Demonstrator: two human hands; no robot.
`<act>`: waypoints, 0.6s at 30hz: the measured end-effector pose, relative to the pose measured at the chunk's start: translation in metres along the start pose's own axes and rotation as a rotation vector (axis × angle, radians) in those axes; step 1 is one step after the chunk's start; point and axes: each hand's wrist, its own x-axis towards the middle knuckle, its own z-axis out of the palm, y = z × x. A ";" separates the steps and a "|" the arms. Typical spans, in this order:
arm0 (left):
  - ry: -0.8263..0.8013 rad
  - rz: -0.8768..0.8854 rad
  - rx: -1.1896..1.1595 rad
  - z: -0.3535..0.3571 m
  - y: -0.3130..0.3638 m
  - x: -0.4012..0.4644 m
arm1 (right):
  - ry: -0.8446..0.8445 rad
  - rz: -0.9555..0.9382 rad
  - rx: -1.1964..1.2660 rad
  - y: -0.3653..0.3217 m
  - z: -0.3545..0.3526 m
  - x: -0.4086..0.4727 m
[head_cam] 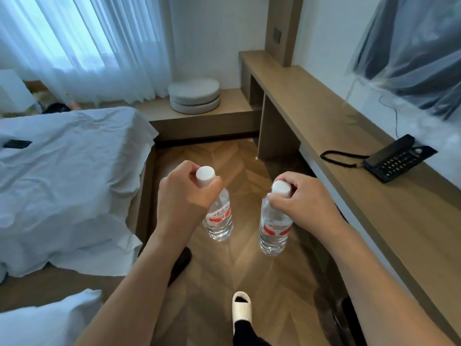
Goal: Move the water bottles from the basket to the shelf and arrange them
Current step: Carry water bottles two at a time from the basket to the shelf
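I hold two clear water bottles with white caps and red-and-white labels, both hanging upright above the wooden floor. My left hand (184,196) grips the neck of the left bottle (219,218) just under its cap. My right hand (301,203) grips the neck of the right bottle (274,231) the same way. The long wooden shelf (324,116) runs along the wall to my right, at about the height of the bottles. No basket is in view.
A black desk phone (396,158) with a coiled cord sits on the shelf. A bed with white sheets (69,176) stands at the left. Two round grey cushions (194,97) lie on a low platform ahead. My slippered foot (240,310) is on the floor.
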 end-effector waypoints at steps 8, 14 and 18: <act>-0.021 -0.051 0.053 0.047 -0.039 0.171 | -0.003 -0.030 0.018 0.001 0.035 0.187; 0.011 -0.087 0.015 0.073 -0.081 0.294 | 0.019 -0.044 0.012 -0.013 0.064 0.316; -0.005 -0.063 0.006 0.097 -0.119 0.378 | 0.031 -0.021 -0.016 -0.018 0.092 0.401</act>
